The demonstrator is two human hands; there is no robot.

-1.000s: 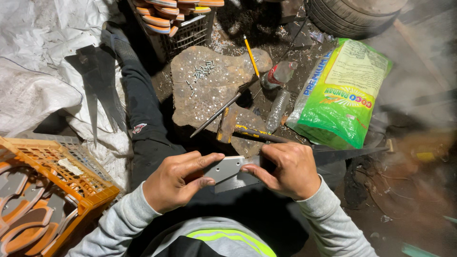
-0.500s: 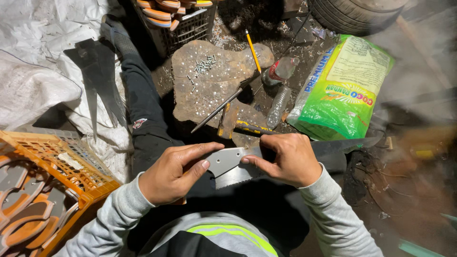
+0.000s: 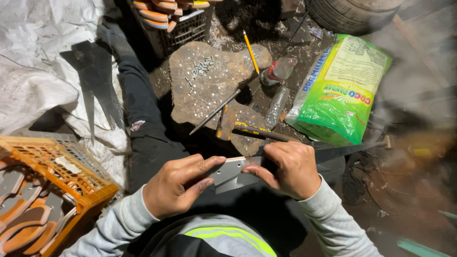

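Both my hands hold a grey metal blade (image 3: 232,172) with small holes in it, close to my chest. My left hand (image 3: 178,185) pinches its left end between thumb and forefinger. My right hand (image 3: 288,167) grips it from the right, where the long pointed blade (image 3: 354,148) runs out toward the right. Beyond my hands a flat worn stone block (image 3: 209,90) carries a small heap of rivets (image 3: 201,67), a thin metal rod (image 3: 214,112) and a hammer (image 3: 227,122).
An orange crate (image 3: 52,169) with orange handles stands at the left. A black crate (image 3: 183,26) with more handles is at the top. A green and yellow sack (image 3: 340,93), a plastic bottle (image 3: 277,105), a yellow pencil (image 3: 251,51), a tyre (image 3: 352,12) and white sheeting (image 3: 33,62) surround the block.
My hands with the blade have shifted slightly right and down in view; the grip stays the same.
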